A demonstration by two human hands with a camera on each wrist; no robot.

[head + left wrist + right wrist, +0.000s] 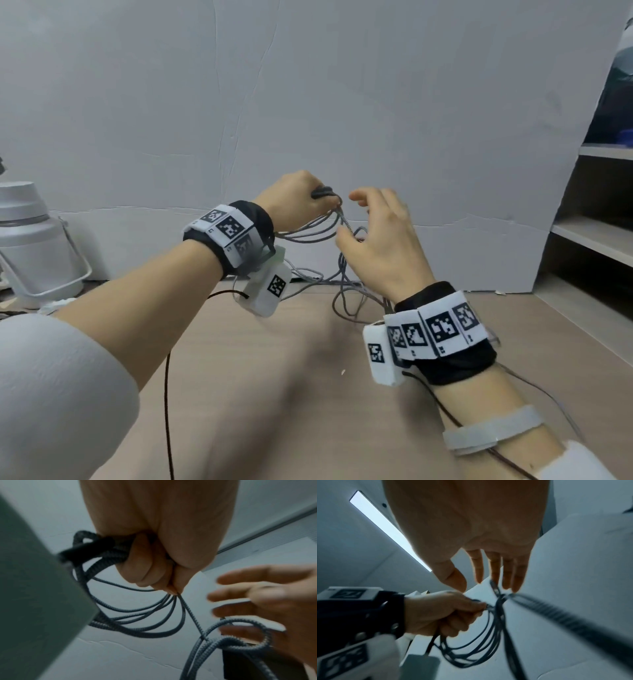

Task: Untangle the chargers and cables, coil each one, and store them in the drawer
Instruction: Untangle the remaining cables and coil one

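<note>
The right hand [380, 246] is closest. Its fingers [494, 566] are spread out and loose, and they grip nothing. One loop of the gray braided cable [308, 233] lies against them, as the left wrist view shows. I think this hand is feeding the next loop across, so it stays loose to let the cable slide.

Just past it, the left hand [298, 202] is held up above the wooden surface [274, 377]. Its fingers [145, 566] are curled tight around a bunch of cable loops [145, 622], and a dark plug end [85, 549] sticks out by the thumb. Holding the loops up in the air lets them hang round and open, so they do not twist together again.

Below the hands, the loose rest of the cable [346, 291] drops down to the surface in a messy pile. That part is not coiled yet, so the job looks only partly done.

No drawer shows in any view, so nothing can be said about what is in it. To the right stands a shelf unit [596, 233]. Far left is a white jug with a handle [30, 240]; its inside cannot be seen. Behind it all is a white board wall [308, 102].
</note>
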